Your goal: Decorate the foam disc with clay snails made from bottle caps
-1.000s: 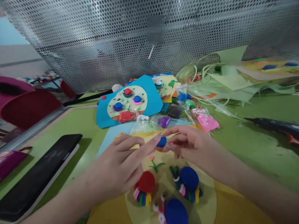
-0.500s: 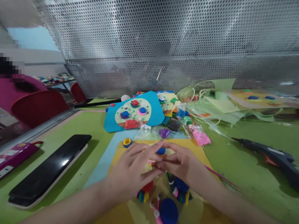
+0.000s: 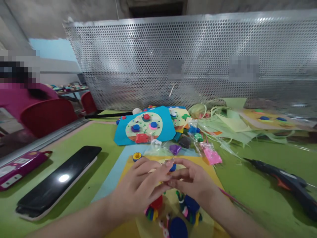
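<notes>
My left hand (image 3: 140, 185) and my right hand (image 3: 194, 180) meet over a yellow sheet (image 3: 127, 170). Their fingertips are pinched together, and whatever lies between them is too small or hidden to name. A blue clay piece (image 3: 172, 167) shows behind the fingers. Below the hands, clay snails rest on the sheet: one has a red shell (image 3: 156, 202), another a blue shell (image 3: 192, 203) with a striped body. Nearest me is a larger dark blue shell (image 3: 178, 227) with a pink body and stalked eyes. A blue and yellow clay ring (image 3: 137, 156) sits at the sheet's far left corner.
A black case (image 3: 59, 180) and a purple power strip (image 3: 22, 168) lie left, a glue gun (image 3: 284, 178) right. Behind are a blue card (image 3: 119, 135) with clay snails, bagged clay (image 3: 211, 155) and paper scraps (image 3: 232, 122). A person in pink (image 3: 17, 99) sits far left.
The view has tilted up, so the scene sits a little lower and more of the metal screen's top shows. My hands stay together over the sheet, fingers slightly shifted.
</notes>
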A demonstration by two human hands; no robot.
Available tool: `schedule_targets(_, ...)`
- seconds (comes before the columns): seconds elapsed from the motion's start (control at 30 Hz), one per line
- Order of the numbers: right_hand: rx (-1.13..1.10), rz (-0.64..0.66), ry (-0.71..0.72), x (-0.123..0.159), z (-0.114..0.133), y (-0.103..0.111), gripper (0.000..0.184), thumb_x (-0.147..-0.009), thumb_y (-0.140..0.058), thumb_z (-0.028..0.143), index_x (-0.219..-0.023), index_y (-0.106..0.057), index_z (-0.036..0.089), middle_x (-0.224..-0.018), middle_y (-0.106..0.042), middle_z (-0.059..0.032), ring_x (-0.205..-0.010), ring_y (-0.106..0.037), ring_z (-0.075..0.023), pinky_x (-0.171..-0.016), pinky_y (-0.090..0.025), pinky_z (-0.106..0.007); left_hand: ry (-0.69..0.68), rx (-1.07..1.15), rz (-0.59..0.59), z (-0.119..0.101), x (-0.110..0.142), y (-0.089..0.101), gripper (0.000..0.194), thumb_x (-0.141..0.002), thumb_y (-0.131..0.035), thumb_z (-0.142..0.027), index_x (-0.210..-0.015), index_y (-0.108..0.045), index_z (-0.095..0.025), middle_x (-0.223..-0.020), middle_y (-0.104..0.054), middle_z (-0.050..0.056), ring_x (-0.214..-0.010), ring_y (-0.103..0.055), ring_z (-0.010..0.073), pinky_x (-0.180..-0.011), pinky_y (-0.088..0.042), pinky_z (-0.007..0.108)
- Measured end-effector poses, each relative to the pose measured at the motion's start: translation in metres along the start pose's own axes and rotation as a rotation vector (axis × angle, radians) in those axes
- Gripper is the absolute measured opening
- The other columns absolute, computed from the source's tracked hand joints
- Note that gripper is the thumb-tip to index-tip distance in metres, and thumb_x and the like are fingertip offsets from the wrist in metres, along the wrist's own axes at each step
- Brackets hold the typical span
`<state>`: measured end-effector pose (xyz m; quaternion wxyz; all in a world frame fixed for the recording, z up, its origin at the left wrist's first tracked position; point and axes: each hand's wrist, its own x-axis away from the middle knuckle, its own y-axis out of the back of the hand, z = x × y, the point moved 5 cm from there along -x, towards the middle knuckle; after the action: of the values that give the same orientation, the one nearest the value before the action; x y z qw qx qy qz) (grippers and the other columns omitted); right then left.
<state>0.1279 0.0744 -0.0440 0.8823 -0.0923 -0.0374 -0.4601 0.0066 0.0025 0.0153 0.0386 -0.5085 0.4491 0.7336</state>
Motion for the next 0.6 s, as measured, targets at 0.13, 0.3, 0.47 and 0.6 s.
schedule_targets(0.13,0.029,-0.063,-0.029,0.0,-0.001,0.0,0.052,-0.049,-0.083,0.035,-0.091,-0.057,0.02,-0.069,-0.072,-0.0018,-0.064,-0.066,-0.0177,-0.062,-0.045,-0.028,-0.04,-0.028,0.036,-0.002,0.003,-0.001,0.062,-0.082,-0.062,-0.008,-0.135,-0.032,-0.005,-0.086,-0.072,0.005,-0.086,-0.063,0.0174,-0.075,-0.05,0.031)
schedule_targets(0.3,-0.058,-0.071,0.011,0.002,-0.004,-0.001,0.05,-0.05,-0.082,0.036,-0.091,-0.058,0.02,-0.063,-0.072,-0.0004,-0.061,-0.065,-0.0158,-0.059,-0.044,-0.025,0.197,0.109,0.027,0.003,0.002,-0.001,0.059,-0.091,-0.052,-0.023,-0.141,-0.022,-0.017,-0.07,-0.071,-0.002,-0.071,-0.066,0.014,-0.07,-0.053,0.026)
schedule_targets(0.47,-0.012,-0.069,0.041,0.007,0.0,-0.002,0.041,-0.059,-0.077,0.034,-0.093,-0.059,0.02,-0.068,-0.073,-0.0013,-0.066,-0.066,-0.0165,-0.06,-0.044,-0.026,0.401,0.274,0.031,0.009,0.001,-0.002,0.062,-0.09,-0.051,-0.034,-0.142,-0.018,-0.028,-0.066,-0.071,-0.004,-0.069,-0.066,0.0164,-0.07,-0.054,0.029)
schedule_targets(0.6,0.151,-0.19,0.055,0.01,0.017,0.011,0.039,-0.065,-0.073,0.032,-0.098,-0.057,0.021,-0.068,-0.071,0.0004,-0.062,-0.063,-0.0155,-0.054,-0.041,-0.025,0.775,0.366,0.082,0.034,0.007,-0.001,0.044,-0.079,-0.065,-0.037,-0.119,-0.054,-0.024,-0.081,-0.074,0.003,-0.074,-0.064,0.018,-0.073,-0.052,0.031)
